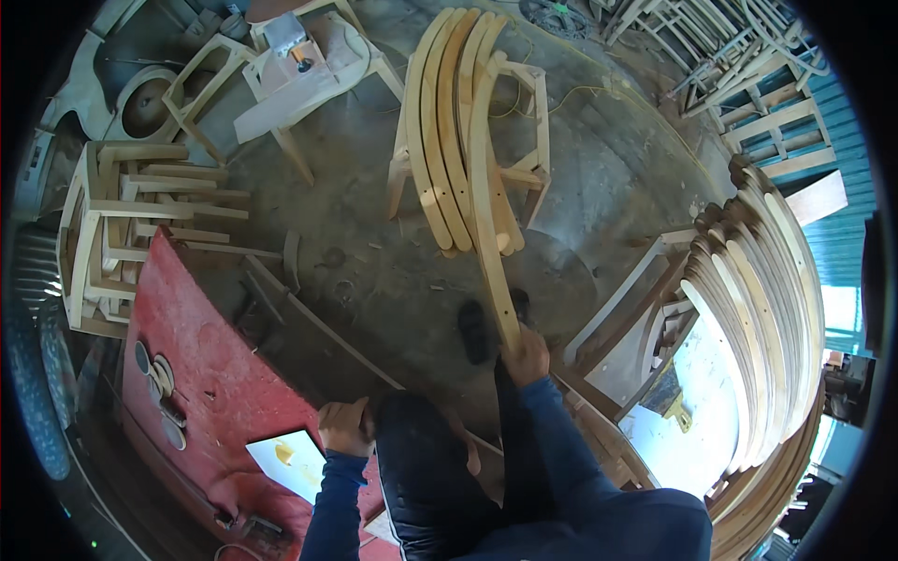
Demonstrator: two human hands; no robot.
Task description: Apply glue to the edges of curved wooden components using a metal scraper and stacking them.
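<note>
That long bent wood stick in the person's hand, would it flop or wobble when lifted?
The curved wooden slat probably stays stiff, since it keeps its bend while the right hand grips only its near end. Being long and held at one end, it likely feels tip-heavy and may swing sideways.

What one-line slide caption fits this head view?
Right hand grips a curved wooden slat leaning toward a stack on a stool frame; left hand rests at the red machine.

Curved pale wooden slat, end raised
</note>
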